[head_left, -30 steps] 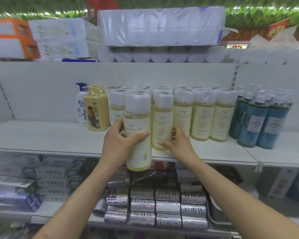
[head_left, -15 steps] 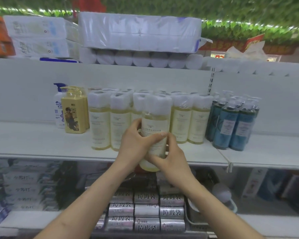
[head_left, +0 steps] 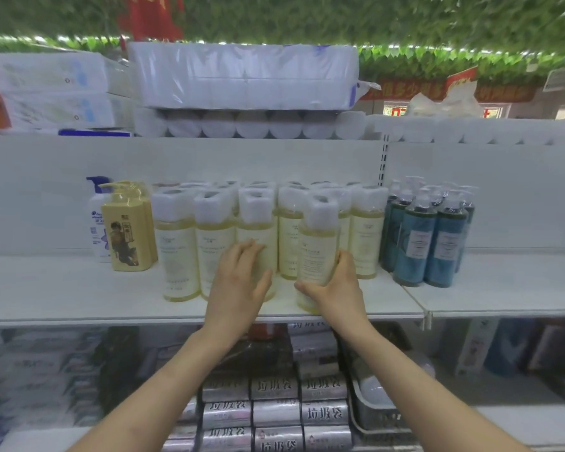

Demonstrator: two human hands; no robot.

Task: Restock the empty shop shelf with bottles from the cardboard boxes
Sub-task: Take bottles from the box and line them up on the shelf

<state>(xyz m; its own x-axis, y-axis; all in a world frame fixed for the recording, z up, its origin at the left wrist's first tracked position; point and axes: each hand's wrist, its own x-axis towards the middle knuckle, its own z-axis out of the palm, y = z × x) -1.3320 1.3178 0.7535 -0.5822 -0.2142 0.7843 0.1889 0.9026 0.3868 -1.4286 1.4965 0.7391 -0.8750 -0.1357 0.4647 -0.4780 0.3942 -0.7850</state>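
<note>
Right hand (head_left: 336,288) grips a bottle (head_left: 318,243) low down, thumb round its front. The bottle is upright at the shelf (head_left: 62,295) front edge, just ahead of the yellow row (head_left: 177,243). Left hand (head_left: 238,285) has its fingers straight, flat against a row bottle (head_left: 258,216). Blue bottles (head_left: 415,243) stand to the right.
</note>
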